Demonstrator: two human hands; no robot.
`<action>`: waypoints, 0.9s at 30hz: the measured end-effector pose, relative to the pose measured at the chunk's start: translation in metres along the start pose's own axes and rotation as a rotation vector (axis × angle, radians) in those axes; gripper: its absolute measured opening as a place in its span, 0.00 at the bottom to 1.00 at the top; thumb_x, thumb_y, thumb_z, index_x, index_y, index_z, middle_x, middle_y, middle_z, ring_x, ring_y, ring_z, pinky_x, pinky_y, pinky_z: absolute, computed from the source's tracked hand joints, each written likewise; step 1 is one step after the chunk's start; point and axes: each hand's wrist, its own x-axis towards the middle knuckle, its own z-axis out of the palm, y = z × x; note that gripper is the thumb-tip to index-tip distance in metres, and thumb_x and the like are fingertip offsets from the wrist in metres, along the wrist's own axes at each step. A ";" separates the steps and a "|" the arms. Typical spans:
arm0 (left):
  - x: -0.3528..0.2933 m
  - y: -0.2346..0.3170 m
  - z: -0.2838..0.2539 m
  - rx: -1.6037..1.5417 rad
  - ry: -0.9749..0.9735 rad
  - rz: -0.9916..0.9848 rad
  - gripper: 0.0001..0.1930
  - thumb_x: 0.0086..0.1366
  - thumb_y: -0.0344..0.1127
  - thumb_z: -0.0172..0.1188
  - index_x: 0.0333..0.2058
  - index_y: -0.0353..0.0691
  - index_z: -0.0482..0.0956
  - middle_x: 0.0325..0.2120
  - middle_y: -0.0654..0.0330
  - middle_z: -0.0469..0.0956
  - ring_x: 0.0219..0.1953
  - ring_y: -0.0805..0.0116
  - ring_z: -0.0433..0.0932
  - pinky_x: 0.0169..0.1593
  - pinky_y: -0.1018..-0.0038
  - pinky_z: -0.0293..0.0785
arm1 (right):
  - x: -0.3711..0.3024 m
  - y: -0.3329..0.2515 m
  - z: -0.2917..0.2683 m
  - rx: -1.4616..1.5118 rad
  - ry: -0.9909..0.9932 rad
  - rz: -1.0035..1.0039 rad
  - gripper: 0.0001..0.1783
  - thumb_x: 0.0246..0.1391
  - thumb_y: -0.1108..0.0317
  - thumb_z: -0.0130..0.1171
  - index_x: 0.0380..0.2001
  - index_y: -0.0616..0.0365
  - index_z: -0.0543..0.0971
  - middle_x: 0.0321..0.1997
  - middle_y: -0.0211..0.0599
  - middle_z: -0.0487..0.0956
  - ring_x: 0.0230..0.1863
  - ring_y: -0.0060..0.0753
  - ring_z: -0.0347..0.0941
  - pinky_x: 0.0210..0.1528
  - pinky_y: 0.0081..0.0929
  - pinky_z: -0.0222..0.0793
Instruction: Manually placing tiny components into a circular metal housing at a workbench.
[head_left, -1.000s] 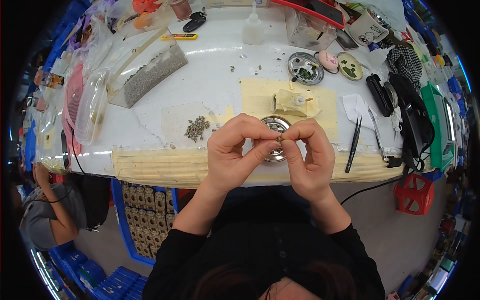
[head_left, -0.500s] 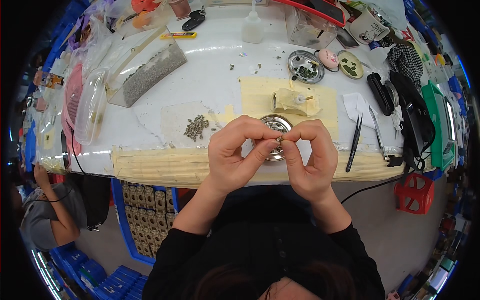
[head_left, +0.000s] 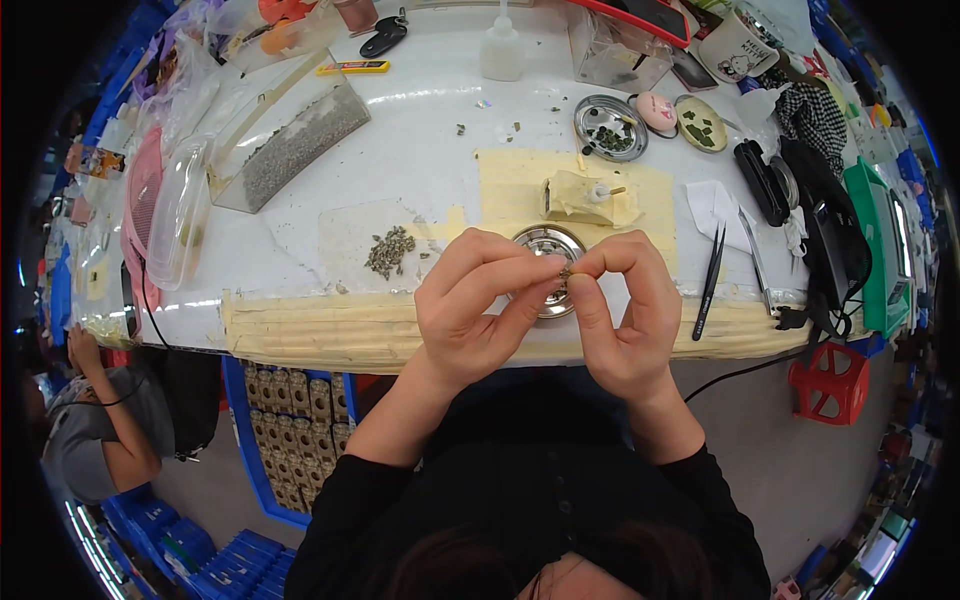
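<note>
My left hand [head_left: 478, 308] and my right hand [head_left: 634, 312] meet fingertip to fingertip over a round silver dish [head_left: 572, 241] near the table's front edge. Between the pinched tips sits a tiny metal-coloured piece [head_left: 566, 275], mostly covered by the fingers and too small to name. Small bits lie inside the dish, partly hidden by my hands. To the left of my left hand, a pile of small grey-green metallic pieces [head_left: 390, 252] rests on a thin clear sheet [head_left: 345, 232]. Behind the dish, a tape-wrapped block [head_left: 575, 202] with a short peg stands on yellow tape.
Black tweezers [head_left: 710, 283] and a silver tool [head_left: 754, 255] lie at the right. Farther back are a glass dish [head_left: 640, 150] of dark bits, a cream lid [head_left: 712, 111] and a white squeeze bottle [head_left: 502, 52]. A clear bin of grey granules [head_left: 305, 145] stands at left.
My fingertips have shifted slightly around the tiny piece, with the left index finger stretched a little farther over it. The whole view has moved a touch; the other things stay put.
</note>
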 end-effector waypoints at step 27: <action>-0.006 -0.006 -0.003 -0.444 -0.047 -0.274 0.07 0.57 0.20 0.65 0.36 0.34 0.83 0.31 0.59 0.78 0.31 0.75 0.74 0.35 0.79 0.70 | -0.009 -0.001 0.006 0.625 -0.073 0.500 0.04 0.61 0.73 0.57 0.35 0.63 0.74 0.32 0.27 0.74 0.34 0.17 0.68 0.39 0.17 0.65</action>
